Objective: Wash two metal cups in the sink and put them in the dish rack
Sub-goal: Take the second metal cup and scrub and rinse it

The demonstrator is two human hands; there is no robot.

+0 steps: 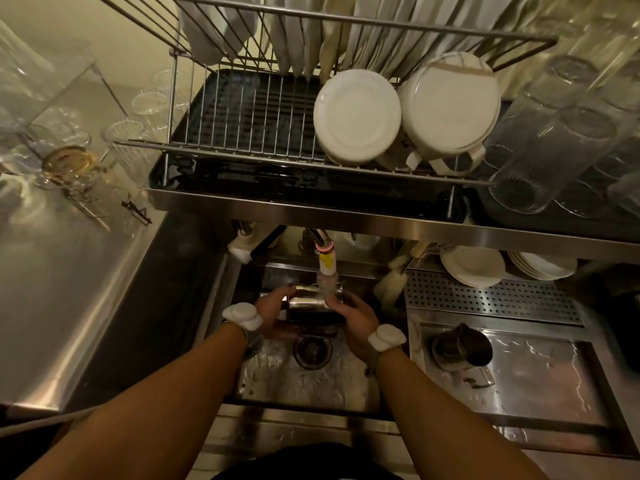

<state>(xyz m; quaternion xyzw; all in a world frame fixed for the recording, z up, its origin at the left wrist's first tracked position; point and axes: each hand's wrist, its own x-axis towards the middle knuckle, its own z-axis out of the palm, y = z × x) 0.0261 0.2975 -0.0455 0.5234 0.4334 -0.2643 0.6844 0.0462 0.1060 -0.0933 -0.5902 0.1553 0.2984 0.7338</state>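
Over the sink (277,379), the left hand (273,306) and right hand (356,317) both grip a metal cup (308,303) lying sideways under the tap (327,261), fingers curled round its ends. A second metal cup (460,348) stands upright on the wet drainboard (540,372) to the right; the dish rack (249,116) above holds two upturned white bowls (358,116)

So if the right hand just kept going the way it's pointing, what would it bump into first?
The metal cup, which the right hand grips under the tap. Beyond it, probably the left hand on the cup's other side, though depth is hard to judge.
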